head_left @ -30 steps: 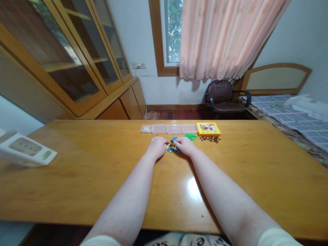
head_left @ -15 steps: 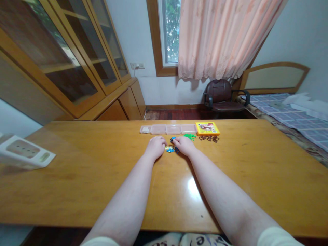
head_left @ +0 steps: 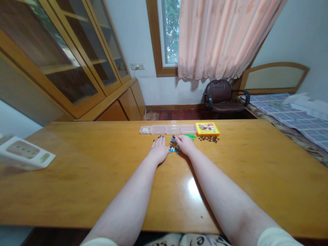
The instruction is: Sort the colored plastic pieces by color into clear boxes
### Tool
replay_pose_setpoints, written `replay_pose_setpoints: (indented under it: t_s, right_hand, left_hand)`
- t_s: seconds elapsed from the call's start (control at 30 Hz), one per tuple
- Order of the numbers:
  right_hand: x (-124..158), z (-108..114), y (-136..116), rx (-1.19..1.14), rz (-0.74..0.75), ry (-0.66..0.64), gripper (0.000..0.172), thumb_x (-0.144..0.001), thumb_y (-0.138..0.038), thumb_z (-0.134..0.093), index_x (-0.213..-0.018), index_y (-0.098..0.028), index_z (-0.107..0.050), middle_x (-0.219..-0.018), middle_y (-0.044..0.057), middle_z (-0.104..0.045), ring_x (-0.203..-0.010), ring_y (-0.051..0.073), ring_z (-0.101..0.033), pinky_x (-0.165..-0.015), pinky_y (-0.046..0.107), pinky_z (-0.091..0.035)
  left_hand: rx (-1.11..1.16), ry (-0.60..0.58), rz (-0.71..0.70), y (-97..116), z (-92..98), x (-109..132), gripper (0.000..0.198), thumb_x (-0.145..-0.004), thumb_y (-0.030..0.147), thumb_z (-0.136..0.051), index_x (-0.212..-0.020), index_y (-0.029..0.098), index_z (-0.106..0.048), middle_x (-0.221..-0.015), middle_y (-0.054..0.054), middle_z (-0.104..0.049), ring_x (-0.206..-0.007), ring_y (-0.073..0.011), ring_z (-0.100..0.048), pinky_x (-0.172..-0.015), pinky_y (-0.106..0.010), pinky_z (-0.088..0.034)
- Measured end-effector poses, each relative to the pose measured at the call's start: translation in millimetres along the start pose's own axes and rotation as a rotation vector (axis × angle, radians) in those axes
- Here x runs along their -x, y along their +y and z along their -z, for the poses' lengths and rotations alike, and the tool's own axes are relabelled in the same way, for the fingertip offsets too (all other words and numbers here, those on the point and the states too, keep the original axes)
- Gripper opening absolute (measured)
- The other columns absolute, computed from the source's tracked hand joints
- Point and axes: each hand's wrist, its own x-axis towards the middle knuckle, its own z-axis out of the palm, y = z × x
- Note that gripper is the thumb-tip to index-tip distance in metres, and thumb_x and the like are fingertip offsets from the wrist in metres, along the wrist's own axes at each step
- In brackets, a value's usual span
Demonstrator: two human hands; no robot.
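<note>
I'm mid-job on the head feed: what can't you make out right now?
All in the head view:
- Right hand: whether it grips a piece; its own fingers cover the spot.
- Mixed pile: piece count and shapes; too small, with the left hand at its edge.
- Green pieces: some hidden behind the right hand.
- Yellow box: small print too tiny to read.
- White case: far end cut off by the left edge.

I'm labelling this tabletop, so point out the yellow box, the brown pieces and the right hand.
Yellow box [head_left: 207,128]: head view, on its printed top.
Brown pieces [head_left: 209,139]: head view, amid the scatter.
Right hand [head_left: 186,144]: head view, on its back.
</note>
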Motion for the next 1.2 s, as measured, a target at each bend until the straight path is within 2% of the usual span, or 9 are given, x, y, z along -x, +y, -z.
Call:
replay_pose_setpoints:
  t_s: [0.1,0.17,0.3,0.43,0.53,0.7,0.9,1.07,1.2]
  right_hand:
    - [-0.5,-0.5,1.5,0.008,-0.002,0.023,0.044,-0.093,-0.041,-0.037,-0.075,-0.017,-0.069,-0.075,0.007,-0.070,-0.067,0.016,-0.058,-0.060,0.023,-0.035]
    - [-0.9,-0.8,2.6,0.008,0.001,0.041,0.043,-0.093,-0.040,-0.037,-0.073,-0.017,-0.068,-0.074,0.006,-0.069,-0.066,0.016,-0.057,-0.059,0.023,-0.034]
    - [-1.4,-0.8,3.7,0.001,-0.005,0.050,0.042,-0.092,-0.041,-0.038,-0.073,-0.017,-0.067,-0.073,0.006,-0.068,-0.066,0.016,-0.056,-0.059,0.023,-0.032]
    - [-1.3,-0.8,3.3,0.000,-0.021,0.046,0.041,-0.092,-0.040,-0.039,-0.072,-0.017,-0.067,-0.071,0.005,-0.068,-0.065,0.016,-0.056,-0.057,0.023,-0.031]
    - [-1.2,-1.3,3.1,-0.018,-0.015,0.054,0.042,-0.092,-0.041,-0.039,-0.071,-0.017,-0.067,-0.072,0.006,-0.069,-0.067,0.016,-0.058,-0.059,0.023,-0.033]
    - [-1.4,-0.5,4.3,-0.050,-0.027,0.119,0.045,-0.092,-0.044,-0.039,-0.073,-0.017,-0.070,-0.073,0.007,-0.070,-0.069,0.018,-0.060,-0.061,0.024,-0.036]
    - [-1.6,2.4,8.5,-0.119,-0.107,0.239,0.043,-0.093,-0.042,-0.038,-0.085,-0.018,-0.073,-0.078,0.007,-0.071,-0.074,0.019,-0.063,-0.063,0.024,-0.038]
    - [-2.3,0.5,10.2,-0.141,-0.083,0.234,0.042,-0.094,-0.041,-0.038,-0.083,-0.017,-0.071,-0.073,0.006,-0.069,-0.069,0.017,-0.061,-0.061,0.024,-0.037]
    - [-1.5,0.0,9.7,-0.160,-0.029,0.233,0.041,-0.093,-0.040,-0.040,-0.072,-0.017,-0.067,-0.069,0.004,-0.067,-0.065,0.016,-0.058,-0.059,0.023,-0.035]
  left_hand:
    - [0.044,-0.008,-0.158,0.5,0.8,-1.2,0.061,-0.092,0.038,-0.033,-0.146,0.012,-0.024,-0.153,-0.014,-0.022,-0.142,-0.0225,-0.019,-0.116,-0.044,-0.015]
    - [0.058,0.055,-0.179,-0.3,4.0,-1.6,0.058,-0.091,0.032,-0.035,-0.145,0.013,-0.027,-0.152,-0.012,-0.026,-0.140,-0.0216,-0.024,-0.115,-0.043,-0.018]
    - [0.020,0.201,0.011,-5.3,14.0,-1.2,0.045,-0.086,0.019,-0.037,-0.127,0.013,-0.054,-0.136,-0.013,-0.051,-0.123,-0.0246,-0.049,-0.107,-0.040,-0.034]
    - [-0.027,0.200,0.067,-9.9,20.3,0.0,0.035,-0.084,0.019,-0.040,-0.099,0.019,-0.071,-0.110,-0.009,-0.067,-0.102,-0.0250,-0.060,-0.092,-0.038,-0.046]
    - [-0.040,0.195,-0.038,-7.5,18.9,0.4,0.034,-0.084,0.020,-0.040,-0.099,0.020,-0.071,-0.111,-0.007,-0.067,-0.105,-0.0242,-0.059,-0.095,-0.038,-0.044]
    - [0.012,0.143,-0.169,-0.3,12.3,-0.4,0.037,-0.089,0.023,-0.037,-0.118,0.020,-0.061,-0.132,-0.007,-0.056,-0.121,-0.0219,-0.050,-0.109,-0.043,-0.031]
    - [0.048,0.110,-0.174,-2.8,6.4,-5.2,0.048,-0.092,0.029,-0.035,-0.139,0.017,-0.039,-0.147,-0.010,-0.037,-0.135,-0.0231,-0.034,-0.114,-0.050,-0.019]
    - [0.140,0.100,-0.224,-3.5,4.7,-6.5,0.046,-0.091,0.024,-0.035,-0.135,0.023,-0.044,-0.141,-0.005,-0.046,-0.131,-0.0213,-0.040,-0.114,-0.053,-0.016]
    - [0.177,0.220,-0.218,-3.9,7.4,-5.8,0.043,-0.083,0.014,-0.041,-0.123,0.020,-0.057,-0.126,-0.006,-0.060,-0.117,-0.0209,-0.053,-0.110,-0.045,-0.030]
